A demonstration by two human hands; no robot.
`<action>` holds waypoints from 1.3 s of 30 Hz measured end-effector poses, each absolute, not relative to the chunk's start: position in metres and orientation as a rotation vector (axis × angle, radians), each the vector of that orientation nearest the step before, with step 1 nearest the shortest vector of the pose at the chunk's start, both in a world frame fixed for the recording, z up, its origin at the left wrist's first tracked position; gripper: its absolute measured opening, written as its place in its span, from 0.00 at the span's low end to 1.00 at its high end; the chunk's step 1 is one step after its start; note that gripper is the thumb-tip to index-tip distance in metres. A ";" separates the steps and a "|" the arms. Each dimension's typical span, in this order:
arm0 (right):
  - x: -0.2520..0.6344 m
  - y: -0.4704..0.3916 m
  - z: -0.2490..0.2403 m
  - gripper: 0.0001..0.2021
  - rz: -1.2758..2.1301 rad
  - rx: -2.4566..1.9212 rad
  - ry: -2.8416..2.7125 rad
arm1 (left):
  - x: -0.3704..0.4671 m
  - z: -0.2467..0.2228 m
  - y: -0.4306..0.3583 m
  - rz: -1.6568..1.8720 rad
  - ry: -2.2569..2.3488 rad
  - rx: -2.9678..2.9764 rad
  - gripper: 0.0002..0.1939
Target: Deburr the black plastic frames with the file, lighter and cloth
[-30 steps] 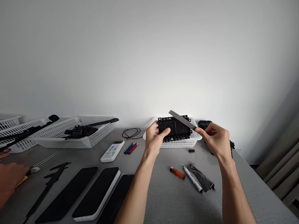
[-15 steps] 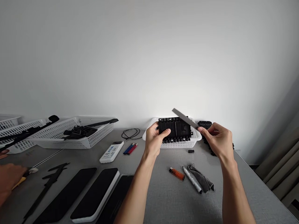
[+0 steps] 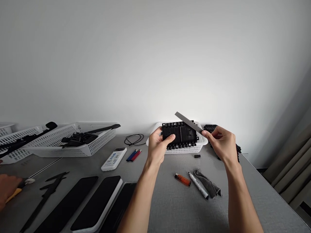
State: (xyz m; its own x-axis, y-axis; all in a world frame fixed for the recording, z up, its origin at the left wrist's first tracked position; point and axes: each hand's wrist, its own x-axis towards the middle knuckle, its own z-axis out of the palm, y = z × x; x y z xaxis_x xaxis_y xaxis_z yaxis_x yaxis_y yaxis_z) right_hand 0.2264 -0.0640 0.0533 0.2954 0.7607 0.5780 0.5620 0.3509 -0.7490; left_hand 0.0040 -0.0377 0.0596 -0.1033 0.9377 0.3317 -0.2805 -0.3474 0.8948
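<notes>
My left hand (image 3: 156, 145) is closed on the left end of a black moulded plastic part (image 3: 181, 136), thumb on its flat face. The part is held up, with ribbed, toothed long edges. My right hand (image 3: 222, 142) pinches the near end of a flat grey metal file (image 3: 188, 121). The file slants across the part's upper right corner; whether they touch, I cannot tell. Behind the part stands a white perforated basket (image 3: 201, 142). Below the hands lie an orange lighter (image 3: 182, 179), a white marker (image 3: 198, 185) and a dark grey cloth (image 3: 209, 184).
Black ribbed parts (image 3: 211, 128) lie right of the basket. Leftward are a cable (image 3: 134, 139), two lighters (image 3: 134, 155), a white device (image 3: 114, 159), black slabs (image 3: 97, 202), a black caliper (image 3: 46, 197) and baskets (image 3: 97, 147) of black parts. Another person's hand (image 3: 9, 187) holds a yellow-handled tool.
The view has shifted slightly, moving most things a little left in the picture. Both hands keep their holds, and the file stays slanted over the part's corner.
</notes>
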 end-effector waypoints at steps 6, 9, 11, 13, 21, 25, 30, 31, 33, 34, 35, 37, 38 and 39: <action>0.232 -0.061 0.052 0.27 0.224 -1.322 -1.313 | 0.003 0.060 -0.038 1.600 0.855 1.197 0.21; 0.229 -0.060 0.051 0.26 0.262 -1.296 -1.359 | 0.003 0.060 -0.039 1.593 0.860 1.193 0.21; 0.228 -0.058 0.049 0.26 0.242 -1.315 -1.356 | 0.003 0.060 -0.038 1.604 0.855 1.188 0.22; 0.227 -0.054 0.047 0.26 0.220 -1.341 -1.305 | 0.002 0.059 -0.036 1.622 0.848 1.177 0.22; 0.210 -0.049 0.045 0.24 0.793 -1.013 -1.269 | 0.008 0.053 -0.032 1.629 0.835 1.057 0.24; 0.197 -0.049 0.045 0.21 1.014 -0.873 -1.254 | 0.009 0.052 -0.036 1.502 0.814 1.131 0.30; 0.198 -0.051 0.047 0.18 1.064 -0.817 -1.256 | 0.002 0.051 -0.033 1.358 0.955 1.548 0.15; 0.199 -0.052 0.048 0.18 1.066 -0.810 -1.262 | 0.001 0.050 -0.032 1.331 0.989 1.602 0.14; 0.201 -0.053 0.049 0.18 1.053 -0.808 -1.259 | 0.000 0.050 -0.032 1.277 1.050 1.685 0.15; 0.201 -0.053 0.049 0.19 1.036 -0.814 -1.252 | -0.001 0.050 -0.032 1.242 1.070 1.724 0.16; 0.202 -0.053 0.049 0.19 1.016 -0.824 -1.245 | -0.002 0.050 -0.033 1.204 1.080 1.760 0.15; 0.203 -0.052 0.048 0.19 0.961 -0.853 -1.231 | -0.002 0.052 -0.035 1.131 1.064 1.814 0.14; 0.204 -0.052 0.048 0.19 0.929 -0.873 -1.229 | -0.002 0.053 -0.036 1.109 1.041 1.831 0.14; 0.204 -0.052 0.047 0.20 0.894 -0.898 -1.234 | -0.002 0.054 -0.038 1.093 1.007 1.842 0.15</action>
